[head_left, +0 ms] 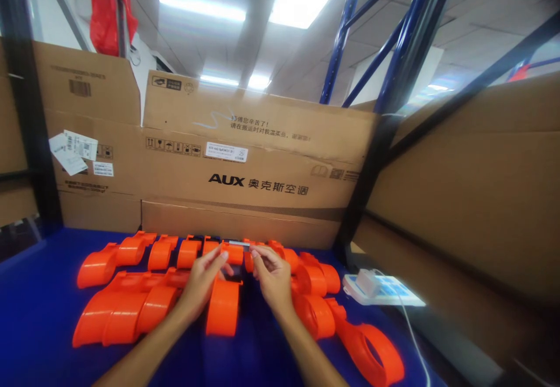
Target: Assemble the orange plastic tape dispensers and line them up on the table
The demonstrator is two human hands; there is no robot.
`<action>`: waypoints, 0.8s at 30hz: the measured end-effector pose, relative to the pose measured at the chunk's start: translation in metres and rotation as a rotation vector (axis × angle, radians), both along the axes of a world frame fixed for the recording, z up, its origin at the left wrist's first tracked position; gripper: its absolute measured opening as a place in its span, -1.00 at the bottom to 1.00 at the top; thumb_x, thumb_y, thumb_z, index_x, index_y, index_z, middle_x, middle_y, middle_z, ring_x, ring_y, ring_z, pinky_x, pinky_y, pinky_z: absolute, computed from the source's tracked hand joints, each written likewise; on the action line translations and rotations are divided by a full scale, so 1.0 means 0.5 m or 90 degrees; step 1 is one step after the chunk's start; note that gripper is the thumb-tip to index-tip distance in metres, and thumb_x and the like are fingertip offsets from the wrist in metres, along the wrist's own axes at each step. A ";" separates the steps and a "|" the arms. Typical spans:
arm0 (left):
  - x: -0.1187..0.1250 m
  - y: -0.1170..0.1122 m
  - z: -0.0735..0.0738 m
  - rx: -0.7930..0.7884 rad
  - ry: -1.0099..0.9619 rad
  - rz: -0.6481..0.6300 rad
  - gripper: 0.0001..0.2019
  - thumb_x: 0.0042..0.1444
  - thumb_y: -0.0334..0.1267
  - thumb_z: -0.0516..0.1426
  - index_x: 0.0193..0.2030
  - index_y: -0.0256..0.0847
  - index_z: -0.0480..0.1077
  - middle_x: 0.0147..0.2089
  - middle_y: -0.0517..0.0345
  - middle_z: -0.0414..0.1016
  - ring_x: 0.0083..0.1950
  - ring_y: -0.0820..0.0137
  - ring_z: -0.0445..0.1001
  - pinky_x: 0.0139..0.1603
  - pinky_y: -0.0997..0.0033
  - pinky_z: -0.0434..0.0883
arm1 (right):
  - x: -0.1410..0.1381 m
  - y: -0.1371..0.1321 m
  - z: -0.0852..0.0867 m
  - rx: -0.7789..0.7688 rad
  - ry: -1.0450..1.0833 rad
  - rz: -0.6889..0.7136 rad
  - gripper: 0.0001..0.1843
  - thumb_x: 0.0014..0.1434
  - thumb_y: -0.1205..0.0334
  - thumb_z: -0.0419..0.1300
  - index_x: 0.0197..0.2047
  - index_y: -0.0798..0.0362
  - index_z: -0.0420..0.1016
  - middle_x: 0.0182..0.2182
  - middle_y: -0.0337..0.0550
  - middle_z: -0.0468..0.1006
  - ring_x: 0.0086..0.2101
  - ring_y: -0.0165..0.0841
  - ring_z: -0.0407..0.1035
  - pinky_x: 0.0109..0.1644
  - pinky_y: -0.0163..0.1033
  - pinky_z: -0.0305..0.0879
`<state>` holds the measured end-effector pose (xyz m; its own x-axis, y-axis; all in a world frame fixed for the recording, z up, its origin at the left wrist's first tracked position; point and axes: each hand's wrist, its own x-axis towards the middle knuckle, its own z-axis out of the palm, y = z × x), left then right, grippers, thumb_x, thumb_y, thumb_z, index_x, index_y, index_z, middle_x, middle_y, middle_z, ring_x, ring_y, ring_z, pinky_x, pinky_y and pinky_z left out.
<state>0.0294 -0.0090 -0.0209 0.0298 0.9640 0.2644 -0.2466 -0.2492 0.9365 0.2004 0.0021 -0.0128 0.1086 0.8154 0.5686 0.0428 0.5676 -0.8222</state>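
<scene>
My left hand [209, 271] is closed on an orange ring-shaped plastic part [234, 253], thumb on its near side. Along the top edge of that part lies a thin silvery strip [238, 243]. At the strip's right end, the fingers of my right hand [272, 271] are pinched together; blur hides the exact contact. Just below my hands, another orange ring-shaped part [223, 308] with a dark piece at its top stands on the blue surface.
More orange parts stand in rows to the left [125, 311] and right [312, 279] on the blue tabletop [39, 294]. Behind rises a cardboard panel [184, 177]. A white power strip [385, 289] with a plugged-in adapter and cable lies right, near a dark rack post [363, 200].
</scene>
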 end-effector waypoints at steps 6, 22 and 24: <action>0.004 0.001 -0.004 0.012 0.036 -0.021 -0.58 0.05 0.12 0.21 -0.24 -0.25 0.52 -0.48 0.12 0.52 -0.57 0.45 0.25 -0.53 0.49 0.12 | -0.006 0.001 -0.011 0.002 -0.030 0.018 -0.74 0.16 0.01 0.28 -0.19 -0.02 0.65 -0.30 -0.09 0.61 -0.45 -0.32 0.42 -0.50 -0.27 0.32; -0.029 0.034 0.005 -0.125 -0.130 0.058 -0.56 -0.11 0.14 0.30 -0.41 -0.25 0.41 -0.55 0.13 0.52 -0.59 0.40 0.43 -0.51 0.46 0.32 | 0.085 -0.010 0.011 0.007 -0.559 0.028 -0.73 -0.08 0.25 0.38 -0.22 -0.06 0.65 -0.26 -0.14 0.63 -0.19 -0.16 0.44 -0.06 -0.11 0.33; -0.028 0.036 0.001 -0.117 -0.135 0.050 -0.56 -0.13 0.13 0.32 -0.40 -0.24 0.41 -0.52 0.12 0.54 -0.57 0.40 0.44 -0.51 0.46 0.32 | 0.087 -0.014 0.005 0.000 -0.588 0.038 -0.69 -0.10 0.24 0.40 -0.20 -0.08 0.65 -0.24 -0.14 0.63 -0.17 -0.14 0.44 -0.05 -0.11 0.32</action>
